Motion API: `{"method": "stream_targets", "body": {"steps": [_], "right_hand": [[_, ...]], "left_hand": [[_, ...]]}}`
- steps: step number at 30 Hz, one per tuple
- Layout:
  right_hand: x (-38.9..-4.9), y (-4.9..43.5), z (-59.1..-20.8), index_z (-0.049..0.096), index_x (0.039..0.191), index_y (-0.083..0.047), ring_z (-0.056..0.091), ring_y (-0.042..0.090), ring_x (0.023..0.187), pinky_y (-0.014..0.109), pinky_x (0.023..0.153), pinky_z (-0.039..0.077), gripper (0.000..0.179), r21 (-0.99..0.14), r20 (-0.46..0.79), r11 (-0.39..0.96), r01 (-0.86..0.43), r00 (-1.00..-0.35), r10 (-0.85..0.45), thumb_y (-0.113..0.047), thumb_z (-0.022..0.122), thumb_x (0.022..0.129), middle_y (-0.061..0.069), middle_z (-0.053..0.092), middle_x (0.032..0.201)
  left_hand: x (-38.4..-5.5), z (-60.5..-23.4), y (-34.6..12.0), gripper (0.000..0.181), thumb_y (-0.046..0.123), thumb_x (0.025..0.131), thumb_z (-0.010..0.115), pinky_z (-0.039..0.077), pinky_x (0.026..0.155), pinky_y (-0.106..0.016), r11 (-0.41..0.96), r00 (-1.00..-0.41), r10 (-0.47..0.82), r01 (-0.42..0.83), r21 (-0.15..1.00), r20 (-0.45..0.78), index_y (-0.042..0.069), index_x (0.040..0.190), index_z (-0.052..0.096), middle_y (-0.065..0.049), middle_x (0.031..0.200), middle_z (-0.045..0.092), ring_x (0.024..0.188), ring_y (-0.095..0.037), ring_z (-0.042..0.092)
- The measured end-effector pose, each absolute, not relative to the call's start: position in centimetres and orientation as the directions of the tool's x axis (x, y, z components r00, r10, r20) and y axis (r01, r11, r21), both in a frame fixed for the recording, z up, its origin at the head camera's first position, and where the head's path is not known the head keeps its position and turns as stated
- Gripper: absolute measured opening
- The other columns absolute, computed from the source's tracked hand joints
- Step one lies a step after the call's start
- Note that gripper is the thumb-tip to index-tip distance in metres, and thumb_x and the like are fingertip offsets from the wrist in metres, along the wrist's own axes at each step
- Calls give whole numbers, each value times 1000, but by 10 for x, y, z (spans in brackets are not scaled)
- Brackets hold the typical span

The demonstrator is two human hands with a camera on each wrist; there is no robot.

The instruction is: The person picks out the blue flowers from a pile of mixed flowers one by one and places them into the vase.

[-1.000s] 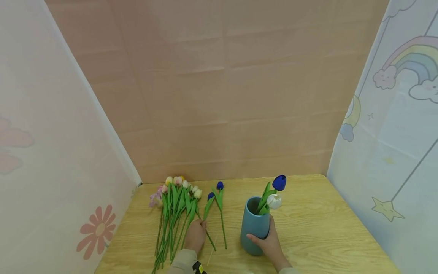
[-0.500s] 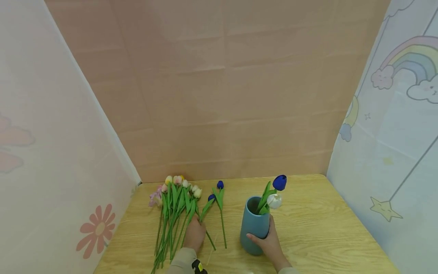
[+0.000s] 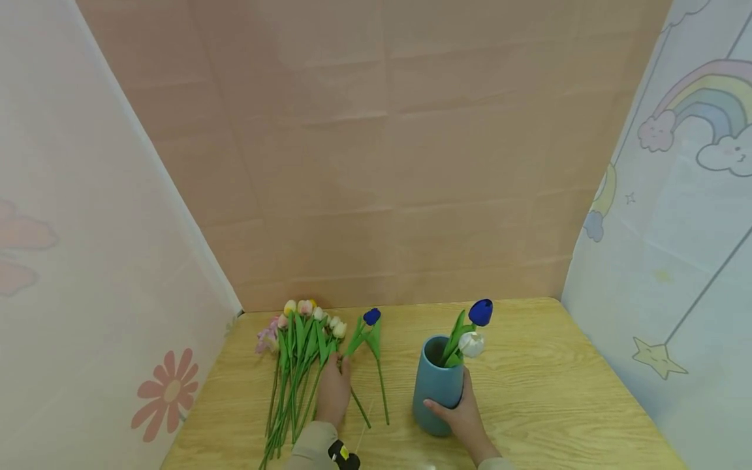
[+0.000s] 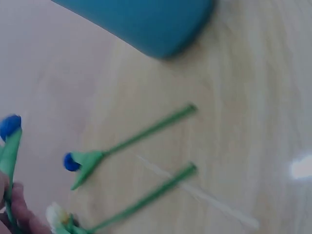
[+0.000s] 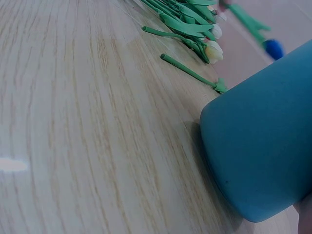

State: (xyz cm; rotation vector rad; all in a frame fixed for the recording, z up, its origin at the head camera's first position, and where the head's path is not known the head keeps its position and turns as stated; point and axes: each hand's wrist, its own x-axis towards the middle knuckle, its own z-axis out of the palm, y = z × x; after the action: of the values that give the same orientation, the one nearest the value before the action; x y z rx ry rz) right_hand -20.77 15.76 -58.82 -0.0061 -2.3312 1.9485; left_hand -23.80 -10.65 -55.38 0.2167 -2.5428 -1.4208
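My left hand (image 3: 333, 393) pinches the stem of a blue tulip (image 4: 10, 127), its bloom raised above the table in the left wrist view. From the head view that bloom overlaps a second blue tulip (image 4: 146, 131) lying on the table. Close by the left fingers is a cream tulip (image 4: 58, 217) with its stem on the wood. A blue-grey vase (image 3: 433, 398) stands at centre right, gripped around its lower side by my right hand (image 3: 467, 418). Out of its mouth lean a dark blue tulip (image 3: 480, 313) and a white tulip (image 3: 471, 344).
A bundle of pink, yellow and cream tulips (image 3: 305, 365) with long green stems lies left of my left hand. A pink-lilac flower (image 3: 267, 336) rests at its left edge. Patterned cloth (image 3: 675, 261) borders the wooden table (image 3: 546, 391) on the right.
My left hand has moved farther from me and lifted the blue tulip, its bloom now overlapping the other blue one. The right hand and vase hold still.
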Motion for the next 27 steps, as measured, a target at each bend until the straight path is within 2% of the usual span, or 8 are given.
{"method": "stream_targets", "body": {"steps": [4,7,10,15,17,20,27], "right_hand": [[-208,158,-588,20,148,-16,43,43,128,63,99,37,95,-981,79,181,-65,-994,73,-16,82,76,19,40,142],[-208,159,-588,20,148,-16,43,43,127,63,99,37,95,-981,82,183,-67,-994,74,-16,82,75,20,40,142],[-208,159,-588,21,148,-16,43,43,127,63,98,37,95,-981,79,184,-65,-994,72,-16,82,75,20,40,142],[-208,159,-588,21,147,-16,43,43,128,63,98,37,95,-982,73,180,-59,-995,74,-16,82,75,20,40,142],[-208,158,-588,22,147,-16,44,43,127,62,98,38,94,-981,76,182,-62,-994,75,-16,82,75,19,41,142],[-208,158,-588,23,147,-16,45,42,126,61,97,39,93,-980,86,184,-72,-994,73,-16,82,75,19,42,140],[-208,158,-590,22,146,-16,45,42,125,61,97,39,93,-980,92,184,-79,-993,67,-16,83,75,18,42,140]], "left_hand": [[-241,-536,-97,23,22,101,53,43,56,-26,484,-951,-245,48,874,188,1,104,62,-12,91,50,70,-16,49],[-241,-523,-91,24,24,100,55,42,62,-24,488,-928,-260,113,866,267,2,103,64,-12,98,43,78,-16,44],[-239,-510,-86,24,24,100,54,38,61,-22,491,-901,-260,187,851,349,3,104,64,-9,91,42,72,-13,39],[-232,-488,-79,21,23,102,50,32,50,-23,420,-865,-213,339,842,455,3,105,57,-1,72,42,55,-8,34],[-229,-480,-76,21,23,103,48,33,49,-23,407,-844,-199,392,825,499,4,106,55,1,71,42,55,-5,34],[-225,-469,-74,18,20,103,46,34,48,-22,436,-790,-180,470,767,586,4,106,52,3,70,41,55,-3,34],[-215,-439,-72,3,2,100,48,34,52,-21,479,-594,-128,665,573,795,1,102,50,1,72,42,60,-3,33]]}}
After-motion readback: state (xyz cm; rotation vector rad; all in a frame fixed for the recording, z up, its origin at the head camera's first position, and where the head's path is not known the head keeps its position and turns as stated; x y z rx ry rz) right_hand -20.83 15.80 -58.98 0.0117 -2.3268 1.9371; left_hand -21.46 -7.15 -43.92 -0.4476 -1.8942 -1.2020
